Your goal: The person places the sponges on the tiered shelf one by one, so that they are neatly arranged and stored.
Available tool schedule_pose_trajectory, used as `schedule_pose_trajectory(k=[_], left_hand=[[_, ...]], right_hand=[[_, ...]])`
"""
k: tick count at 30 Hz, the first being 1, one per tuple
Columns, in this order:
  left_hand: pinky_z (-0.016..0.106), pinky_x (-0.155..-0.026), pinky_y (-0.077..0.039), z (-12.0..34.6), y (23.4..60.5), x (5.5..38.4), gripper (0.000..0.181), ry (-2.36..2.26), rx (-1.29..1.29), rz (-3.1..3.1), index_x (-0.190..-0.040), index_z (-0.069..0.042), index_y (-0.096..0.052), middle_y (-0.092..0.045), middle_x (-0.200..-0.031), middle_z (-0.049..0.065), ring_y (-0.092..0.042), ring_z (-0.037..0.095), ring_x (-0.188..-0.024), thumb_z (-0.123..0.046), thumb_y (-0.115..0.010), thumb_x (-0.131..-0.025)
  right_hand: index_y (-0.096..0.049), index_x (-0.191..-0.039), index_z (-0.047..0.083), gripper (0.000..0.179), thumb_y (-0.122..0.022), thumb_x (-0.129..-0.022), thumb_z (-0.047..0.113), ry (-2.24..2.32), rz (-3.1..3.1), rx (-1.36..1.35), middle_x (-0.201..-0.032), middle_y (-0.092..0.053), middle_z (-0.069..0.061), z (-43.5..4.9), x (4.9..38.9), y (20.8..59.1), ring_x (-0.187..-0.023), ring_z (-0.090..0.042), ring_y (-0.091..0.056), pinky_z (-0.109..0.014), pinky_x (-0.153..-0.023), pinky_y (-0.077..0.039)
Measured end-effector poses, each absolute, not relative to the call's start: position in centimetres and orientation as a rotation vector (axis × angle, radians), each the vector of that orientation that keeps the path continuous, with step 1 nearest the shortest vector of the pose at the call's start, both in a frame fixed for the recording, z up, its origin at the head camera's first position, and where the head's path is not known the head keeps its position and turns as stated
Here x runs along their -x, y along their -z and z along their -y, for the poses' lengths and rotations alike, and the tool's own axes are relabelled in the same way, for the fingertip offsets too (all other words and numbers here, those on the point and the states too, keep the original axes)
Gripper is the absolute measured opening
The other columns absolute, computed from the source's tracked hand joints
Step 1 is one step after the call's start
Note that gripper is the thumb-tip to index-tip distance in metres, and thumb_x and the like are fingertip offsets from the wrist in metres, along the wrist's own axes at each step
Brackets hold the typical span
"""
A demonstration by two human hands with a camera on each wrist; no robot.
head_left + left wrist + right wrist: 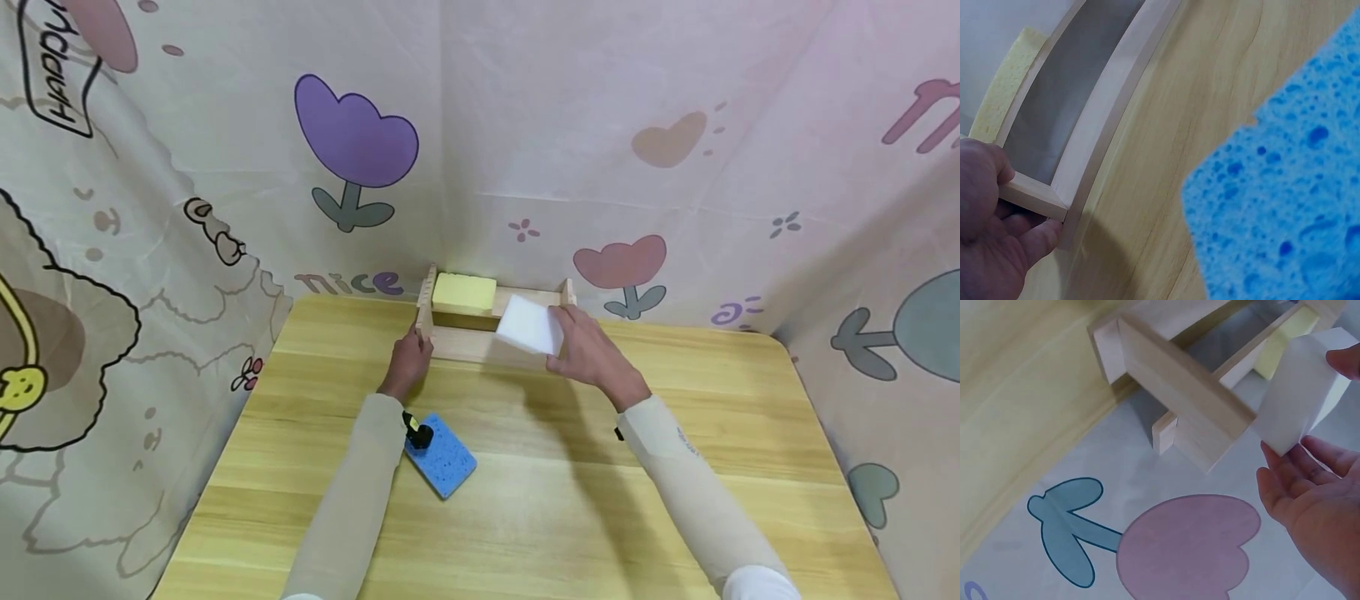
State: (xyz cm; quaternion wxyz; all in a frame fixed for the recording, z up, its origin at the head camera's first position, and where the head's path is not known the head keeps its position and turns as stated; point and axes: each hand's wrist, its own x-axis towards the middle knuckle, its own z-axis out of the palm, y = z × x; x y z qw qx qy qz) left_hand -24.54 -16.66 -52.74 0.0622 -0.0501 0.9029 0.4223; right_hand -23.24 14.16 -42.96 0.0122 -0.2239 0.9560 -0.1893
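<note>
My left hand (409, 363) grips the left end of a pale wooden rack (472, 346), thumb above and fingers below the end board in the left wrist view. Between the thumb and fingers of my right hand (596, 350) is a white sponge (528, 323), a smooth block held tilted above the rack's right part. In the right wrist view the white sponge (1300, 387) is beside the rack's end board (1185, 394), off the table. A yellow sponge (465, 292) stands at the rack's back left. Near my left forearm lies a blue sponge (450, 462), flat on the table.
The wood-grain table (525, 517) ends at a printed cloth backdrop (510, 125) right behind the rack. A small black wrist camera (422, 435) on the left sleeve overlaps the blue sponge in the head view.
</note>
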Motion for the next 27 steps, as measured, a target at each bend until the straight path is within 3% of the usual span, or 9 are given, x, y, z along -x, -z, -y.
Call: schedule_pose_trajectory(k=[11, 21, 27], left_hand=[[0.026, -0.044, -0.038, 17.0, 53.2, 24.7, 0.050, -1.299, 0.113, -2.726, -0.146, 0.000, -0.029, -0.063, -0.100, 0.028, -0.044, 0.015, -0.051, -0.017, -0.037, -0.099], [0.027, -0.045, -0.037, 17.1, 53.2, 24.9, 0.051, -1.280, 0.131, -2.733, -0.147, -0.001, -0.027, -0.063, -0.107, 0.029, -0.044, 0.016, -0.051, -0.018, -0.037, -0.100], [0.025, -0.042, -0.036, 16.8, 53.6, 24.9, 0.053, -1.291, 0.144, -2.712, -0.148, -0.002, -0.025, -0.064, -0.099, 0.027, -0.043, 0.015, -0.049, -0.019, -0.037, -0.100]], right_hand=[[-0.039, -0.138, 0.001, 0.077, -0.071, -0.071, 0.017, 0.555, -2.953, 0.652, -0.134, -0.045, -0.019, -14.4, 26.7, 43.5, -0.111, -0.034, -0.049, -0.049, -0.091, -0.046], [-0.039, -0.139, 0.001, 0.072, -0.070, -0.076, 0.016, 0.494, -2.938, 0.641, -0.140, -0.041, -0.019, -14.0, 29.1, 43.9, -0.126, -0.037, -0.042, -0.051, -0.106, -0.035], [-0.040, -0.138, 0.005, 0.073, -0.071, -0.073, 0.012, 0.539, -2.928, 0.603, -0.135, -0.046, -0.017, -14.0, 30.0, 44.7, -0.113, -0.034, -0.049, -0.047, -0.094, -0.046]])
